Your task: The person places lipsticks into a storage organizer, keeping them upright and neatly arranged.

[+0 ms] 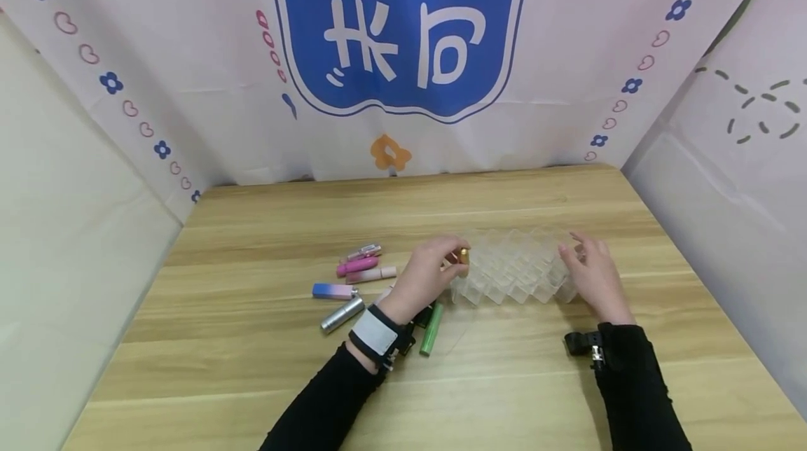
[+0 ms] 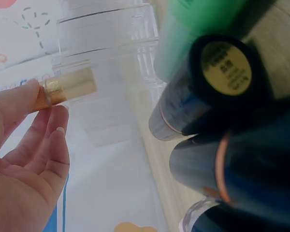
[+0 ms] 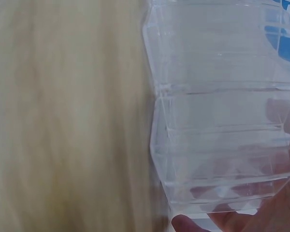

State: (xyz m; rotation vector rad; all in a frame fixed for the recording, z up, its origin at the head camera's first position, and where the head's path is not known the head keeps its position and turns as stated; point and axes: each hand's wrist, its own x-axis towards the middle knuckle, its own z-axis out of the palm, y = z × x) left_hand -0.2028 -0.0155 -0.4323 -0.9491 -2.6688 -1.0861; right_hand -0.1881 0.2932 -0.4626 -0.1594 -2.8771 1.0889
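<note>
My left hand (image 1: 424, 276) pinches a small gold lipstick tube (image 1: 464, 255) between thumb and fingers, at the left end of a clear plastic organizer (image 1: 511, 269) with diamond-shaped compartments. In the left wrist view the gold tube (image 2: 75, 86) lies sideways in the grip, its free end overlapping the clear wall. At the organizer's other end, my right hand (image 1: 595, 279) holds the corner with thumb and fingers spread around it. Through the clear plastic (image 3: 222, 111) in the right wrist view, fingers show behind the wall, with the thumb (image 3: 183, 223) near its lower edge.
Left of the organizer lie a blue-and-pink tube (image 1: 333, 290), a silver tube (image 1: 342, 315), a bright pink tube (image 1: 357, 266) and a pale pink one (image 1: 378, 274). A green tube (image 1: 431, 330) and dark tubes (image 2: 217, 77) lie close by my left wrist. Printed cloth hangs behind the wooden table (image 1: 504, 395).
</note>
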